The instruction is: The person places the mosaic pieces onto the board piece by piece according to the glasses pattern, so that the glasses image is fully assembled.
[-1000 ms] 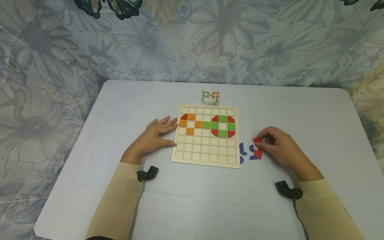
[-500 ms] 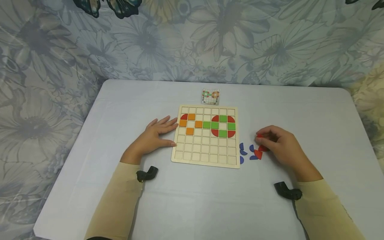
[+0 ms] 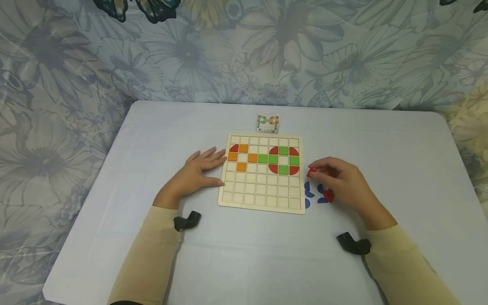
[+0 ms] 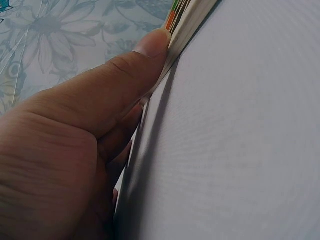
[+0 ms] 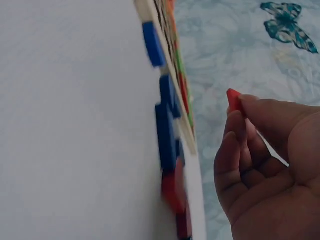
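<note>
A square wooden grid board [image 3: 261, 188] lies on the white table, bearing orange and green squares and red quarter-circle tiles. My left hand [image 3: 198, 171] rests beside it with fingers extended; its thumb [image 4: 152, 45] touches the board's left edge. Just off the right edge, my right hand [image 3: 345, 182] pinches a red quarter-circle tile [image 5: 234, 100] between thumb and fingers, raised above the table. Under that hand lie more red tiles [image 3: 328, 196], partly hidden in the head view. Several blue curved tiles [image 3: 309, 193] are scattered between them and the board.
A small card [image 3: 267, 123] printed with a coloured grid pattern sits behind the board. Floral cloth [image 3: 282, 55] hangs beyond the table's [image 3: 213, 254] far edge. A black wrist device [image 3: 353, 244] shows by the right sleeve, another [image 3: 187, 221] by the left.
My right hand has picked a red tile off the pile and carried it left toward the board. The left hand and the board have stayed in place.
</note>
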A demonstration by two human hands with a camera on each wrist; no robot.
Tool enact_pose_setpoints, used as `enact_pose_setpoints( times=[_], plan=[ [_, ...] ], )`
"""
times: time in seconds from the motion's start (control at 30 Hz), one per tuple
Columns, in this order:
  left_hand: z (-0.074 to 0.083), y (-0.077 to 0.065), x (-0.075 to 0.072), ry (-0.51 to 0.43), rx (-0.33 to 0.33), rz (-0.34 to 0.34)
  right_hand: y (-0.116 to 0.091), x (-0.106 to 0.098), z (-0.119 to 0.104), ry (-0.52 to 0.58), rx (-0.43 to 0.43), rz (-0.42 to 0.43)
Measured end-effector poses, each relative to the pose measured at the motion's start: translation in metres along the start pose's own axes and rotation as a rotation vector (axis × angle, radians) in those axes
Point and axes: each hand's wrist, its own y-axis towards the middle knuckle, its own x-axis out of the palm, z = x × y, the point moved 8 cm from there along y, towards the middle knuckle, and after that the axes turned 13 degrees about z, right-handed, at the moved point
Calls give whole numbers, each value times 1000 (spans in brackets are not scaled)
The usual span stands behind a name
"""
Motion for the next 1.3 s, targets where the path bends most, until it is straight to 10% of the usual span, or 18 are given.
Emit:
enact_pose_setpoints(
  times=[1.3],
  plan=[
    [-2, 1, 0, 18, 21, -8, 103, 120, -74, -24, 35, -239]
  ],
)
